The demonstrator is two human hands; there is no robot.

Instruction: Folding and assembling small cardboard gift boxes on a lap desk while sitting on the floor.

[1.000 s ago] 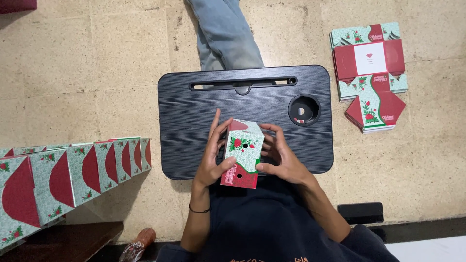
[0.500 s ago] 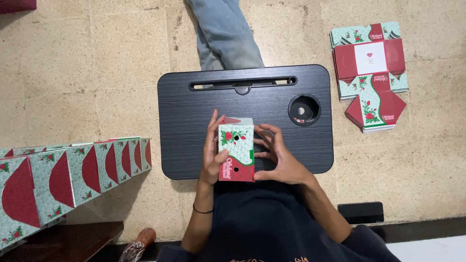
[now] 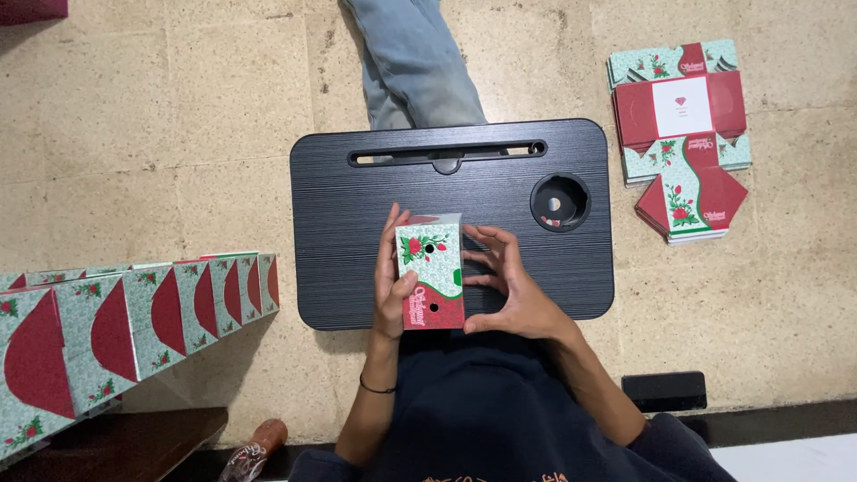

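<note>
Our own body, as seen from above: dark navy top with orange lettering low on the chest, sleeves pushed up past the elbows. Left hand (image 3: 391, 284) and right hand (image 3: 509, 284) bare, no rings. One thin black band (image 3: 375, 388) circles our left wrist.

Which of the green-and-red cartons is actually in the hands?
The folded carton over the black lap tray, gripped between both hands; the others sit in a row at left or lie flat at upper right.
</note>
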